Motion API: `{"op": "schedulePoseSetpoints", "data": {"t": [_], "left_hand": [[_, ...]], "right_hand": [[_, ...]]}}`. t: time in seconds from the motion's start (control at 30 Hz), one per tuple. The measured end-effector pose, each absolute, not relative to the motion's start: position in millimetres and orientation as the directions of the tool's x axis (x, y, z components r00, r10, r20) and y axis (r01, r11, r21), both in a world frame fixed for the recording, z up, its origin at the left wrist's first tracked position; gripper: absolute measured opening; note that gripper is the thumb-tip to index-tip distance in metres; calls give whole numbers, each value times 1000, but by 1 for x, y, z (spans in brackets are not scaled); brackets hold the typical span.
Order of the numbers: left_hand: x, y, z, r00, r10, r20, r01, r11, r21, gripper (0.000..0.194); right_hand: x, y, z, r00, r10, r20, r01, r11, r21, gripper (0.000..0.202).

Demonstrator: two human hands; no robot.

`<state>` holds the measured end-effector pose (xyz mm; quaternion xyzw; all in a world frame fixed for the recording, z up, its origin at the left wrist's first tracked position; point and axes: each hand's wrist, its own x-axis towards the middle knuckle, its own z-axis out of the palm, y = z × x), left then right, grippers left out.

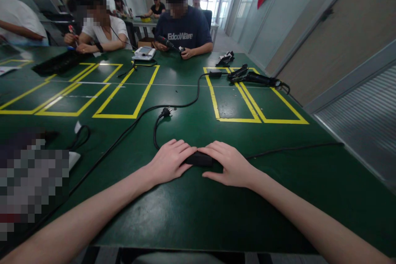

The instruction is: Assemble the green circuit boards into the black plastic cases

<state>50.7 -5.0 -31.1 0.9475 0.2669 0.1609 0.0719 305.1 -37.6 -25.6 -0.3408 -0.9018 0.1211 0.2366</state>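
A black power adapter (200,159) lies on the green table between my two hands. My left hand (173,160) is wrapped round its left end, with the thumb along the near side. Over its right end rests my right hand (227,164), fingers on the far side and thumb apart from the fingers, off the near side. A short black cable with a plug (165,112) curves up from beside my left hand. From the right of my right hand a thin black cable (293,147) runs to the table's right edge.
A long black cable (148,110) crosses the green table (185,210) diagonally to a small black box (215,74). Black tools (260,78) lie back right. People sit across the table, one holding a screwdriver (166,42). A blurred-out item (31,181) is at left.
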Motion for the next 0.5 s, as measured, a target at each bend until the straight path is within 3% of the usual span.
{"op": "schedulePoseSetpoints", "data": {"t": [0.2,0.5], "left_hand": [[50,-5,-28,813,509,285,463,-860,216,34],[51,-8,-25,817,479,321,438,-877,195,38]], "right_hand": [[305,-39,-24,-680,626,381,580,778,-244,31],[304,-41,-24,-676,596,433,547,800,-247,31]]}}
